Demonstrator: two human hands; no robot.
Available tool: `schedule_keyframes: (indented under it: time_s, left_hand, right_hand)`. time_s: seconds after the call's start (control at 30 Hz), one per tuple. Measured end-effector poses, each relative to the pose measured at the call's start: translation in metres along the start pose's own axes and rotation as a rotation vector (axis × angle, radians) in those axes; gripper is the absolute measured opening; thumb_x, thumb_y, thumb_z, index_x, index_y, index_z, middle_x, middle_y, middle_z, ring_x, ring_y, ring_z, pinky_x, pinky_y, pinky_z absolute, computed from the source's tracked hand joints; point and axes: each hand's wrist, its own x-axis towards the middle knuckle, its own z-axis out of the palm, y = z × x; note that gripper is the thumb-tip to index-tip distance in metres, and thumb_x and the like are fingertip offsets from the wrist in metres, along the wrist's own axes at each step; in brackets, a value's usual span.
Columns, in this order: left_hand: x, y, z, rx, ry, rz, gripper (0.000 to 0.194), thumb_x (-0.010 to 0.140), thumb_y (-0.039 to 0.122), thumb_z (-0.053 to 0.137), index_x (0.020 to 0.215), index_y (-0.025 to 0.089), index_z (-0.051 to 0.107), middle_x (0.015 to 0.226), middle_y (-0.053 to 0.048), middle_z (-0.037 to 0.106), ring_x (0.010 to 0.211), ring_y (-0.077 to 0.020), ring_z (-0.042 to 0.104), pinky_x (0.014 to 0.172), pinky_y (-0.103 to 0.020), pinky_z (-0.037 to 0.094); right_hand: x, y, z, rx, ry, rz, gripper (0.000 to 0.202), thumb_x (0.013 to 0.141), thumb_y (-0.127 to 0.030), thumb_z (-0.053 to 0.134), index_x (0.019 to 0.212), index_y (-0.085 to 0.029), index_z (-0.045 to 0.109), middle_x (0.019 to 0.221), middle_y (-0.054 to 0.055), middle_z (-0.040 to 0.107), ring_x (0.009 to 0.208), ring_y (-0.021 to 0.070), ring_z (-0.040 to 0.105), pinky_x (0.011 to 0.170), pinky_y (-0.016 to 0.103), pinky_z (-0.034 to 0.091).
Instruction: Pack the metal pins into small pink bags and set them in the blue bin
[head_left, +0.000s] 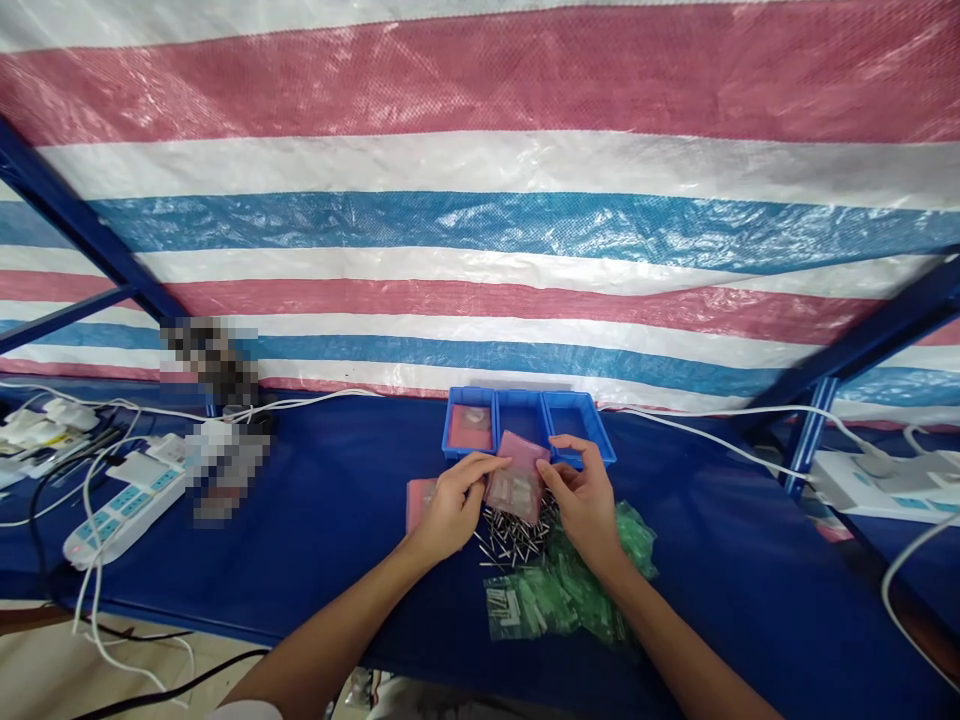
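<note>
A small pink translucent plastic bag (516, 478) is held up between my two hands, over the table. My left hand (452, 506) pinches its left edge, while my right hand (586, 497) grips the right edge with thumb and fingertips. Something pale shows through the bag, too blurred to name. Directly below lies a heap of thin metal pin-like pieces (510, 545). Green plastic bags (559, 600) are piled near my right forearm; one at the left end shows several metal pieces inside. More pink bags (417, 500) lie partly hidden behind my left hand.
A blue three-compartment tray (520, 392) stands behind my hands, with a pink bag (471, 428) in its left compartment. White power strips (112, 525) and cables lie at the left; another power strip (885, 487) is at the right. A striped tarp (480, 230) hangs behind the blue table (322, 520).
</note>
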Motion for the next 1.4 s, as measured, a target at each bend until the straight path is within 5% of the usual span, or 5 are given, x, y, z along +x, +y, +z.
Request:
schedule_keyframes:
  time_s: [0.37,0.77,0.97,1.13,1.4]
  left_hand:
    - [0.002,-0.007,0.0,0.049,0.094,-0.038,0.023,0.104,0.025,0.062,0.12,0.026,0.079,0.099,-0.006,0.073,0.089,-0.0201,0.065,0.079,-0.03,0.049]
    - [0.004,-0.003,0.002,0.066,0.165,-0.101,0.029,0.103,0.04,0.065,0.084,0.018,0.071,0.076,-0.001,0.057,0.073,-0.0162,0.052,0.068,-0.027,0.038]
    - [0.003,-0.003,0.003,0.019,0.196,-0.193,0.035,0.104,0.043,0.062,0.08,0.018,0.063,0.074,0.001,0.055,0.068,-0.014,0.048,0.063,-0.026,0.037]
    - [0.006,0.0,-0.001,0.015,0.233,-0.149,0.031,0.104,0.04,0.062,0.083,0.018,0.068,0.102,-0.005,0.067,0.08,-0.0155,0.059,0.068,-0.027,0.044]
    - [0.008,0.007,-0.006,0.057,0.242,-0.08,0.031,0.102,0.036,0.066,0.077,0.021,0.078,0.139,-0.01,0.068,0.109,-0.0253,0.068,0.1,-0.044,0.053]
  right_hand:
    - [0.002,-0.007,-0.005,-0.119,-0.126,-0.167,0.023,0.106,-0.036,0.056,0.1,-0.025,0.075,0.111,0.008,0.072,0.108,0.0261,0.067,0.099,0.041,0.052]
    - [-0.003,0.003,0.0,0.021,-0.115,0.019,0.03,0.095,-0.041,0.075,0.116,-0.026,0.061,0.083,0.001,0.069,0.066,0.0171,0.059,0.06,0.028,0.049]
    - [-0.003,-0.005,-0.005,-0.096,-0.183,-0.043,0.016,0.099,-0.038,0.069,0.107,-0.026,0.077,0.1,0.006,0.077,0.083,0.0205,0.069,0.072,0.031,0.055]
    - [-0.003,-0.006,-0.007,-0.128,-0.209,-0.084,0.021,0.101,-0.033,0.062,0.109,-0.027,0.081,0.11,0.006,0.079,0.102,0.0239,0.073,0.089,0.035,0.059]
    - [-0.003,-0.007,-0.004,-0.122,-0.2,-0.044,0.02,0.096,-0.038,0.071,0.108,-0.025,0.08,0.104,0.007,0.078,0.086,0.0216,0.071,0.074,0.031,0.058]
